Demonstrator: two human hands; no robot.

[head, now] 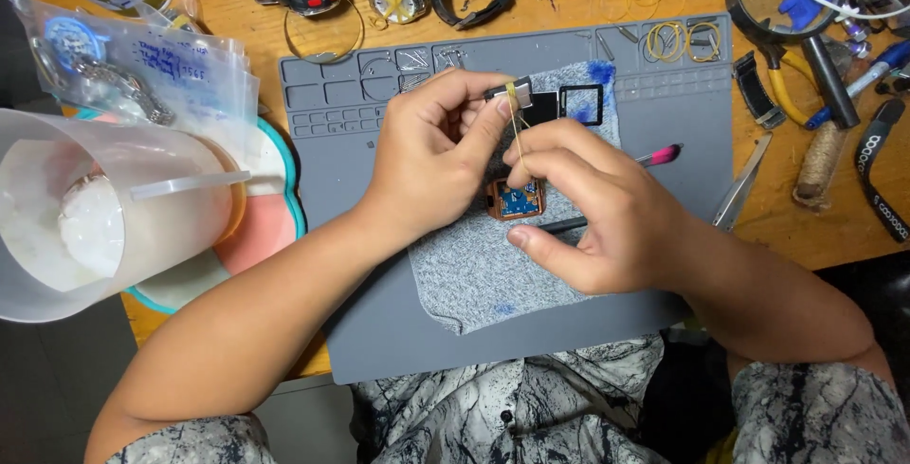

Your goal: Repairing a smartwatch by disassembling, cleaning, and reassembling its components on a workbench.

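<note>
A grey mat (379, 236) covers the middle of the wooden tabletop (806, 227), and on it lies a grey cloth (483, 274) with blue smudges. Both hands meet over the cloth's upper half. The left hand (427, 156) comes in from 8 o'clock, its fingers closed on a small dark part (517, 94) at the cloth's top edge. The right hand (588, 213) comes in from 4 o'clock, thumb and forefinger pinched on a yellow band (518, 137), which runs taut from the part straight down toward 6 o'clock; its long axis lies 12 to 6. The lower fingers of this hand also clamp a thin black tool with a pink end (664, 153), pointing to 2 o'clock. Just below the pinch, at 6 o'clock from the part, rests an open copper-coloured case (517, 200) showing a blue board; the right hand is nearer to it, its fingertips just above. A black square frame (580, 104) lies at 3 o'clock from the part. A clear cup (95, 218) stands well apart at 9 o'clock, scissors (744, 184) at 3 o'clock.
</note>
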